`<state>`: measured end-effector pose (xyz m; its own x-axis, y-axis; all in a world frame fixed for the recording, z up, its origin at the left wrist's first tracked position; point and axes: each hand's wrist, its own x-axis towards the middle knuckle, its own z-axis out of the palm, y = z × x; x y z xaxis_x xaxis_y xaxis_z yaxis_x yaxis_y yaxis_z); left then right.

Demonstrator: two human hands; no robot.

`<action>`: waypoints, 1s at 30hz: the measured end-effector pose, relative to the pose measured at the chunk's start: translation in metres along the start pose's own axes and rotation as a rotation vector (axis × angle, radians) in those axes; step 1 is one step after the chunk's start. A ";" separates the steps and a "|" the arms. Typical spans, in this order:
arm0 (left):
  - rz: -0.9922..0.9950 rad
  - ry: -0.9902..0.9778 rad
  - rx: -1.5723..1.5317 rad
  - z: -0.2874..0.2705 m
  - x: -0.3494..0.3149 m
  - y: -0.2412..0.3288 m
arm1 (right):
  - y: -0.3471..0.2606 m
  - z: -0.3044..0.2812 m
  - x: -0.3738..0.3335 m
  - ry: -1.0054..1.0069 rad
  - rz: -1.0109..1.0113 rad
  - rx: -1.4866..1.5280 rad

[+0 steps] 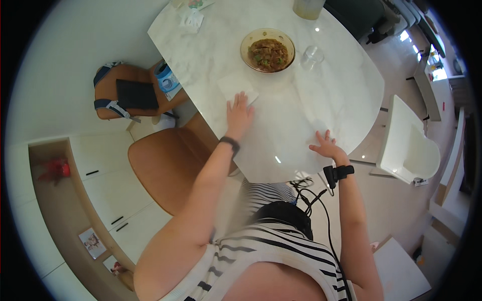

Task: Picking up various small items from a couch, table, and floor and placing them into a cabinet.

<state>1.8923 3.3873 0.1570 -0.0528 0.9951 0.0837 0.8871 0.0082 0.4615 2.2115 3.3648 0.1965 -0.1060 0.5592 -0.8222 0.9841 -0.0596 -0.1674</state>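
Observation:
My left hand [239,118] lies with its fingers stretched out on the white marbled table [341,90], near its left side. Under and just beyond those fingertips is a flat white tissue [250,96], pale against the tabletop. Fingers spread, my right hand [327,146] rests by the table's near right edge and holds nothing. Beyond both hands stands a glass bowl [244,55] of brown cooked food with green bits. An upright clear drinking glass [313,57] is just right of the bowl.
A jug [308,9] with yellowish contents and a crumpled tissue [191,21] are at the table's far side. Brown chairs [163,163] line the left. A white high chair [406,143] stands at the right. Black cables [327,215] hang by my waist.

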 end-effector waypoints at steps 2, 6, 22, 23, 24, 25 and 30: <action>0.167 -0.097 0.136 0.005 -0.038 -0.010 | -0.002 -0.007 -0.003 -0.033 0.034 0.051; 0.324 -0.251 -0.085 0.015 -0.084 0.036 | -0.001 -0.002 -0.006 -0.017 0.061 0.080; -0.063 0.089 -0.264 -0.011 -0.070 -0.080 | 0.037 0.028 0.019 0.219 -0.157 0.051; -0.130 0.023 -0.525 -0.011 -0.091 -0.061 | 0.038 0.027 0.019 0.223 -0.187 0.030; -0.173 -0.045 -0.615 -0.011 -0.111 -0.045 | 0.038 0.026 0.017 0.181 -0.164 0.061; -0.213 -0.112 -0.706 -0.015 -0.123 -0.031 | 0.036 0.023 0.016 0.139 -0.141 0.091; -0.388 -0.397 -0.864 -0.050 -0.163 0.012 | -0.022 0.017 -0.025 -0.033 -0.434 0.216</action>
<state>1.8888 3.2201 0.1935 0.0288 0.9011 -0.4326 0.1998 0.4189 0.8858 2.1897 3.3382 0.2115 -0.5082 0.5444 -0.6674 0.7961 0.0011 -0.6052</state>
